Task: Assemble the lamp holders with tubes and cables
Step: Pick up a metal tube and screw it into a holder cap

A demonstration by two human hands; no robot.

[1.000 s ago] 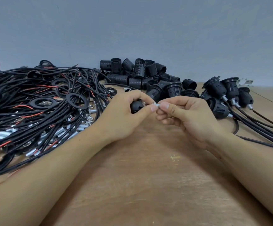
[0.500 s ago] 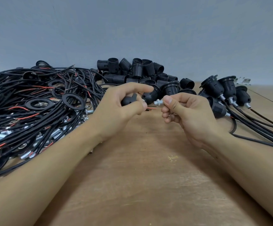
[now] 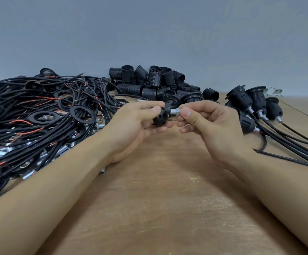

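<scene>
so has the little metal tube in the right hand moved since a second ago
Yes. The metal tube was touching the left fingers; it now sits apart, to the right of the black cap and higher against the pile of black holders.

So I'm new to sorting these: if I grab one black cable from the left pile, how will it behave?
Probably floppy: the cables lie in loose curves. Likely to drag its neighbours along, since they are tangled. Seemingly light, being thin.

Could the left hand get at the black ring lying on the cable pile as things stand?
Probably not yet: the left hand already grips a black holder cap. The black ring lies uncovered atop the cable pile just beside that wrist, so the path itself looks free.
</scene>
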